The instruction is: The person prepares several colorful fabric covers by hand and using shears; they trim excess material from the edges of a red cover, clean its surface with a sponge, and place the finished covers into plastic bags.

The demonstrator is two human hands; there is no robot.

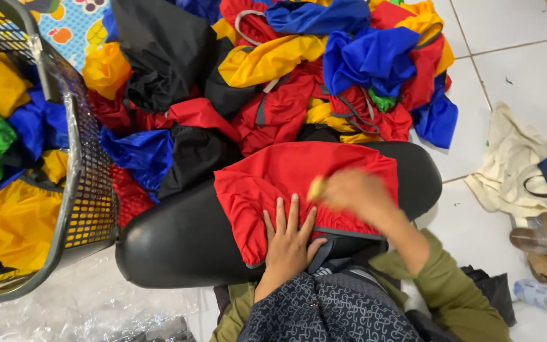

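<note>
Heap: a big loose pile of crumpled red, yellow, blue and black fabric pieces [299, 69] lies on the floor ahead of you, touching the far edge of your work surface; judging by its bulk, most of the work is left to do.
Basket: a grey mesh plastic laundry basket [87, 190] stands at your left, holding yellow, green and blue fabric pieces; whether these are finished ones you cannot tell from here.
Work surface: a smooth black rounded cushion [178, 240] lies across in front of you, just beside the basket.
Piece in hand: one red fabric garment with a grey elastic edge [267, 177] is spread over the cushion's middle, mostly flat, its near edge bunched toward you; it looks to be mid-way through handling, not yet set aside.
Left hand: your left hand [288, 244] lies palm down on the near edge of the red garment; the fingers [280, 218] are stretched out and slightly spread, pressing the cloth and gripping nothing.
Right hand: your right hand [354, 193] is over the garment's right part and is blurred; the fingers seem curled around a small pale yellowish object [316, 188], though what it is you cannot tell.
</note>
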